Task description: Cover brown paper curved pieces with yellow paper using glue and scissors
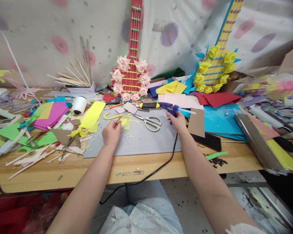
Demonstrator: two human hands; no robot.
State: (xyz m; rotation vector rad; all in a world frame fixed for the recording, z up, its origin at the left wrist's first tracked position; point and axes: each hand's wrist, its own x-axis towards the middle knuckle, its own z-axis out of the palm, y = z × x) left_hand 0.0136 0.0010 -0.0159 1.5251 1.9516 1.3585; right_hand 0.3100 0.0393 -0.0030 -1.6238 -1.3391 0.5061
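My right hand point(177, 122) grips a blue glue gun point(168, 106) above the right side of the grey cutting mat point(141, 143). A clear glue stick point(189, 111) pokes out of its back, and its black cord point(174, 146) runs down over the table edge. Over the mat's left part, my left hand point(110, 134) pinches a thin wooden stick point(120, 119). Just beyond those fingers lie yellow paper scraps point(126, 123) and a curved yellow strip point(109, 116). Scissors point(151, 124) with pale handles rest between my hands.
Paper scraps point(34, 159) and coloured sheets crowd the left. A white roll point(79, 104) stands before a box of skewers point(81, 87). Behind are a red paper guitar point(132, 74) and a yellow one point(216, 70). On the right lie a phone point(210, 142) and blue sheets point(222, 120).
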